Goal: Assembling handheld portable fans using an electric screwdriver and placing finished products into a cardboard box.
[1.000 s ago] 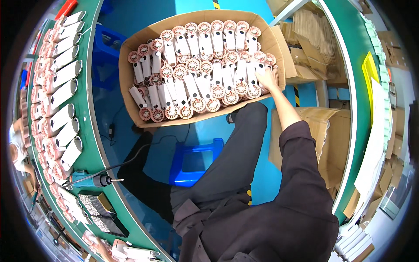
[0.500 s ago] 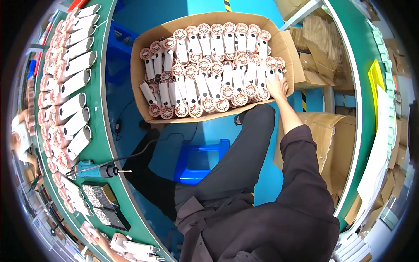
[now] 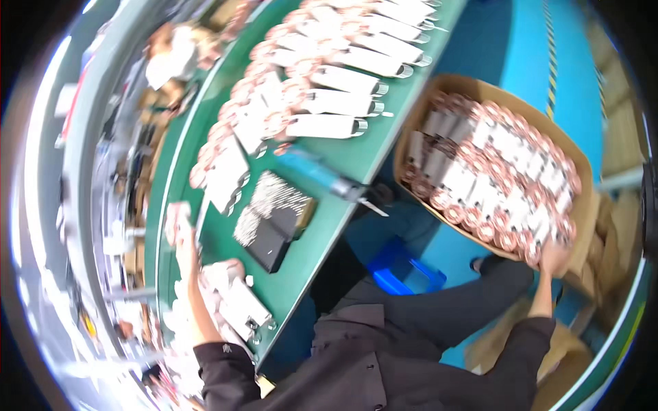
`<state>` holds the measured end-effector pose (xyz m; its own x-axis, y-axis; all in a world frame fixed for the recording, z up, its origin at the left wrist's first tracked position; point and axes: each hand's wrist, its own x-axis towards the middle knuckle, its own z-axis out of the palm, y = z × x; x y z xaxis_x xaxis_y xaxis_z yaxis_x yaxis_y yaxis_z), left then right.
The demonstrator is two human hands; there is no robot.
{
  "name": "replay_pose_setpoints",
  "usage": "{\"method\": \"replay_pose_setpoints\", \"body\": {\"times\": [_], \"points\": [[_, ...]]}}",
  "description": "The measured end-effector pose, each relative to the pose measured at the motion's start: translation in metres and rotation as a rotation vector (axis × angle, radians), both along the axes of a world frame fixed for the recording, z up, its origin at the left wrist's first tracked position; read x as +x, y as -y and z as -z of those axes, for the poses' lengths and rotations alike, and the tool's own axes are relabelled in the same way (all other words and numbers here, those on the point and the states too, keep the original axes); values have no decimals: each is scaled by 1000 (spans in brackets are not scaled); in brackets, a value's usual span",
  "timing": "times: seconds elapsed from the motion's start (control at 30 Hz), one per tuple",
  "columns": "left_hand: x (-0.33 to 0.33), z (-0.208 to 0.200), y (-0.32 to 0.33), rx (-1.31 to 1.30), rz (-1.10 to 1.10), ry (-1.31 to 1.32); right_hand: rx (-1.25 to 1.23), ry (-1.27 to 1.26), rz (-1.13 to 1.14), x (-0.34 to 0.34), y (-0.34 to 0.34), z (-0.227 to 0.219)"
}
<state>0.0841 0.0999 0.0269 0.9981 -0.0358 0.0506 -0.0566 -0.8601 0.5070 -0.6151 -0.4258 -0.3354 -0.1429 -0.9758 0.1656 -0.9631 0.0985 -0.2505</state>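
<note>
Head view shows the left hand (image 3: 188, 255) farthest left, over the green surface (image 3: 216, 236), its fingers seemingly closed round a pink-and-white unit (image 3: 178, 216); blur hides the exact grip. Such a hold is probably best kept firm around the body, clear of any trailing strap. Just right of that forearm lie more pink-and-white units (image 3: 240, 305), then a black tray (image 3: 264, 243) of small silvery parts, which a sleeve could easily knock. Beside it rests a teal power drill (image 3: 312, 168), bit poking past the edge, so arms should pass wide of it. Below, a blue stool (image 3: 384, 268) stands on the floor. At right, the right hand (image 3: 554, 257) reaches the near corner of a cardboard box (image 3: 584, 198) packed with rows of similar units (image 3: 460, 181); whether its fingers grip anything cannot be told. Taking one by its body should spare its neighbours.
</note>
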Motion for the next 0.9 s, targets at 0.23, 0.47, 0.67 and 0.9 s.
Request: {"method": "replay_pose_setpoints", "body": {"times": [0.23, 0.47, 0.67, 0.9], "points": [[-18, -57, -9, 211, -25, 361, -222, -18, -61, -33, 14, 45], [-89, -92, 52, 35, 345, 338, -167, 639, -146, 65, -76, -83], [-252, -100, 205, -333, 464, 171, -118, 227, -513, 100, -136, -100], [-375, 36, 359, -389, 1322, -213, 156, 130, -175, 31, -156, -87]]}}
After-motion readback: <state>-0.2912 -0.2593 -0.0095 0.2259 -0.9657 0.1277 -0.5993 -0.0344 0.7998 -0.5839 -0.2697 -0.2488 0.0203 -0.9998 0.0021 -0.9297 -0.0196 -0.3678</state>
